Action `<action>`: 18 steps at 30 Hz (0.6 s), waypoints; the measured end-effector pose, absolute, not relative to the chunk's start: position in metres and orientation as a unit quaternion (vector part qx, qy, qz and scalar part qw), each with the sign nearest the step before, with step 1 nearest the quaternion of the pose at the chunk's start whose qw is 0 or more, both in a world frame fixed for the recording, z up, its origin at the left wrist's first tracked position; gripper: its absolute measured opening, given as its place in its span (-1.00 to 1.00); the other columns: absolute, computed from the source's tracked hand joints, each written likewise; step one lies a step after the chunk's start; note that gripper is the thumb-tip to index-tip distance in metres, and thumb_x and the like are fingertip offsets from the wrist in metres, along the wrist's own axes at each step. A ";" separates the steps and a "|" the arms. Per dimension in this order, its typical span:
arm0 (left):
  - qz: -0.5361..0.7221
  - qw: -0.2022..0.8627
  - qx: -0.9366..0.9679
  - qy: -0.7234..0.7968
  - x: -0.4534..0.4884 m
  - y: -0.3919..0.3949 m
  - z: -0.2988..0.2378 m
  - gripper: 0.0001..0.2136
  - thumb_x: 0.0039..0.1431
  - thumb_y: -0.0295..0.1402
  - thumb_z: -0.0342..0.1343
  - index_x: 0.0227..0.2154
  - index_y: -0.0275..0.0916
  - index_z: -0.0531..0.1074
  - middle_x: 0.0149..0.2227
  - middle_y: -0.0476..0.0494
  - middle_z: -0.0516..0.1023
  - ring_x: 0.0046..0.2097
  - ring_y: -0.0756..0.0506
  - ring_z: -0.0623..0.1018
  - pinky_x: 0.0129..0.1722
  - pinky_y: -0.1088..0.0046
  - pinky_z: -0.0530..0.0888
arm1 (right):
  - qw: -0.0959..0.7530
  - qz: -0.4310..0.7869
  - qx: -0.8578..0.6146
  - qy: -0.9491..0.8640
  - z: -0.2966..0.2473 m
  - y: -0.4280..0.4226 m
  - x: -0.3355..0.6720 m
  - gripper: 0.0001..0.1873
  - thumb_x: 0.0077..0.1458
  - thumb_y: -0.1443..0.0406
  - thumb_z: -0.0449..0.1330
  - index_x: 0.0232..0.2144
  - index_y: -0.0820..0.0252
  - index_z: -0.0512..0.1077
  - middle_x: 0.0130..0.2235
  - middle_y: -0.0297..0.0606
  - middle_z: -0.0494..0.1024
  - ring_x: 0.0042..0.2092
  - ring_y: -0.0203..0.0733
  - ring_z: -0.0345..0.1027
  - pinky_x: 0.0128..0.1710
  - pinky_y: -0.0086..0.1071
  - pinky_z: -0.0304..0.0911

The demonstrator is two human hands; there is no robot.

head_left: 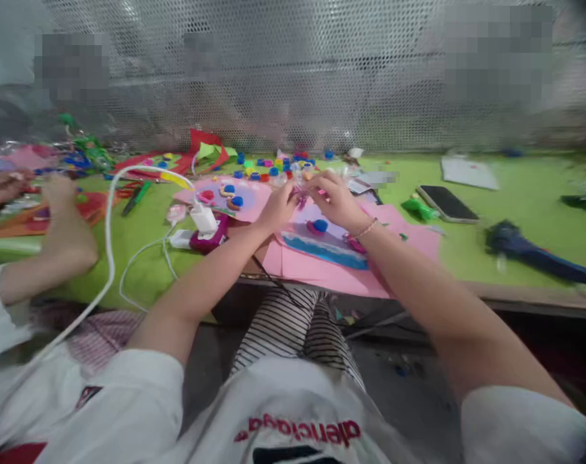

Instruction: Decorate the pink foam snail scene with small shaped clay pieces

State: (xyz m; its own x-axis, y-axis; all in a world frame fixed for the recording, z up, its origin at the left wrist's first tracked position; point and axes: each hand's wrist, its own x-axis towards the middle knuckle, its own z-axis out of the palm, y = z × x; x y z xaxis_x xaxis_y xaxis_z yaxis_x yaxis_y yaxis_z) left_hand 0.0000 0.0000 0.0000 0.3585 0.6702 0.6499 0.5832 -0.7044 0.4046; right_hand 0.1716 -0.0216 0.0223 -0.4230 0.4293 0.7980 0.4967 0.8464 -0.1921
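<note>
My left hand [279,207] and my right hand [337,198] meet over the pink paper [316,274]. Between their fingertips is a small, shiny purple piece [301,198], too blurred to name exactly; both hands look closed on it. Below them the paper carries a blue strip with a white edge [326,250] and a pink shape with a blue dome [318,226]. My right forearm partly covers another pink shape [354,243]. Left of my left hand lies a pink and lilac paper [244,203] with small coloured figures on it.
Small coloured pots [273,171] crowd the table's back. A white cable runs to a charger [204,219] beside a magenta box [210,237]. A phone [448,203], green wrapper [419,209] and dark blue object [539,254] lie right. A co-worker's arms [63,225] work left.
</note>
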 end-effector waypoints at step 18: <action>0.399 0.045 0.844 0.355 -0.003 0.000 -0.004 -0.88 0.16 -0.48 -0.07 -0.26 -0.25 0.30 -0.34 -0.18 0.48 -0.23 -0.13 0.50 -0.24 0.38 0.38 | 0.450 0.073 -0.358 -0.815 0.019 -0.011 0.178 -0.89 0.00 0.34 0.16 -0.37 0.22 0.46 -0.34 -0.24 0.47 -0.31 -0.25 0.33 -0.30 -0.37 0.26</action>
State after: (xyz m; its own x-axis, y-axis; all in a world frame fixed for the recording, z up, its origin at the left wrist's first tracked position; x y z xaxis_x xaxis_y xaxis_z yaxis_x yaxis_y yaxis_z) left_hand -0.0027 -0.0004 -0.0037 0.4287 0.6357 0.6420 0.5631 -0.7437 0.3604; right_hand 0.1781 -0.0111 0.0191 -0.3386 0.6484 0.6819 0.5173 0.7336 -0.4408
